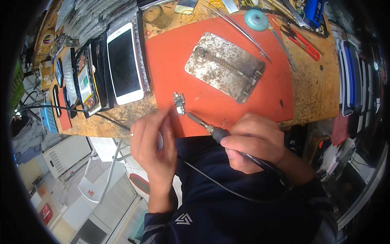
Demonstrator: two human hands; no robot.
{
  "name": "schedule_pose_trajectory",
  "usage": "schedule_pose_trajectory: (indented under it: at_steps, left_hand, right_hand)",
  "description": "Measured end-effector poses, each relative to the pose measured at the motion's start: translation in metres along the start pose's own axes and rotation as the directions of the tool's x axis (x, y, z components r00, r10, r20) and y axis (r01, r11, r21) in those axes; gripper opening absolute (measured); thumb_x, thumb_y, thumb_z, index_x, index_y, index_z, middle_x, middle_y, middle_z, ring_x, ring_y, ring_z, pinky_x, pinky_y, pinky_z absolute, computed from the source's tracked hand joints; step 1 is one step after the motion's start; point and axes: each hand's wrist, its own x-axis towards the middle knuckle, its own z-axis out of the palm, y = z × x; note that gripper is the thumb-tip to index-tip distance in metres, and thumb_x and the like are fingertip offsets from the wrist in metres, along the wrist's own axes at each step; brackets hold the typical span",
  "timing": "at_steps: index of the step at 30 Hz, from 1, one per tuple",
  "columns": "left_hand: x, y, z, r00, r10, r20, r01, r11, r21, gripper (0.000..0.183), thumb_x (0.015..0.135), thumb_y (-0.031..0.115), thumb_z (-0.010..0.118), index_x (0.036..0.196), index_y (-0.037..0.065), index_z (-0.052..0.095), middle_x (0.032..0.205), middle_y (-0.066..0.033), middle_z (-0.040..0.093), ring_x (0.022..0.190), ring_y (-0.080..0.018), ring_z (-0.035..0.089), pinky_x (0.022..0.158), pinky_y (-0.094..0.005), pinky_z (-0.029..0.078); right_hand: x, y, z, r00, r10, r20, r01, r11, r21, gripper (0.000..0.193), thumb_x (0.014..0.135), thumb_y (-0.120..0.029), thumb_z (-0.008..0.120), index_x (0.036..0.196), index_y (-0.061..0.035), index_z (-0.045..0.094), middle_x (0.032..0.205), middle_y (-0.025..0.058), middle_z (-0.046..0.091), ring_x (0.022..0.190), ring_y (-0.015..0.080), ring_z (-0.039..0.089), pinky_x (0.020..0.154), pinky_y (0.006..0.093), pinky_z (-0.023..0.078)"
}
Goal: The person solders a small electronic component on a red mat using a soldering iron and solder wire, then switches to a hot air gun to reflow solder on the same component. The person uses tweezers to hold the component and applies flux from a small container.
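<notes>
Gripping the soldering iron (219, 134) in our right hand (255, 142), we can't tell whether our left hand (149, 140) pinches anything beside the circuit board (179, 103) on the orange mat (168, 61); the board seems light, stiff, fragile, best held by its edges.

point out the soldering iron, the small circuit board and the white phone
Soldering iron (218, 133): head view, on its dark grip.
Small circuit board (179, 102): head view, on its middle.
White phone (124, 63): head view, on its dark screen.
</notes>
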Motion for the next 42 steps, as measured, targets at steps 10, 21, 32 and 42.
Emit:
schedule_pose_trajectory:
  at_steps: [10, 21, 32, 42]
  left_hand:
    - [0.019, -0.003, -0.003, 0.978, 0.059, 0.2, -0.074, 0.995, 0.067, 0.039, 0.093, -0.006, 0.081, 0.131, 0.003, 0.08, 0.104, -0.0103, 0.07, 0.095, -0.0243, 0.068, 0.085, -0.0366, 0.054]
    - [0.017, -0.003, 0.0, 0.986, 0.009, 0.164, -0.012, 1.0, 0.015, 0.04, 0.09, -0.005, 0.083, 0.128, 0.003, 0.081, 0.1, -0.0091, 0.069, 0.094, -0.0238, 0.067, 0.084, -0.036, 0.053]
    - [0.017, -0.003, 0.002, 0.989, 0.032, 0.146, -0.038, 0.999, 0.036, 0.041, 0.09, -0.003, 0.084, 0.13, 0.006, 0.083, 0.102, -0.0091, 0.07, 0.095, -0.0257, 0.067, 0.087, -0.0382, 0.053]
    - [0.015, -0.003, 0.002, 0.99, -0.011, 0.144, 0.011, 1.0, 0.003, 0.04, 0.09, 0.001, 0.084, 0.129, 0.009, 0.083, 0.104, -0.0098, 0.071, 0.097, -0.0292, 0.065, 0.088, -0.0415, 0.052]
  right_hand:
    - [0.001, -0.002, 0.0, 1.0, 0.014, -0.023, -0.014, 1.0, 0.026, 0.033, 0.077, 0.002, 0.081, 0.109, -0.0038, 0.076, 0.086, 0.0086, 0.066, 0.066, 0.0233, 0.065, 0.059, 0.0349, 0.055]
    - [-0.001, 0.001, 0.001, 1.0, -0.011, 0.012, 0.011, 1.0, 0.003, 0.018, 0.093, -0.006, 0.077, 0.11, -0.0041, 0.076, 0.087, 0.0091, 0.068, 0.064, 0.0221, 0.067, 0.059, 0.0351, 0.058]
    - [0.001, 0.0, -0.002, 1.0, 0.005, 0.03, -0.005, 1.0, -0.02, 0.021, 0.089, -0.005, 0.076, 0.11, -0.0045, 0.076, 0.088, 0.0091, 0.068, 0.065, 0.0219, 0.067, 0.057, 0.0346, 0.057]
    - [0.001, 0.0, -0.001, 1.0, 0.011, 0.019, -0.011, 1.0, -0.014, 0.021, 0.089, -0.003, 0.075, 0.109, -0.0044, 0.075, 0.087, 0.0094, 0.068, 0.064, 0.0219, 0.067, 0.057, 0.0345, 0.057]
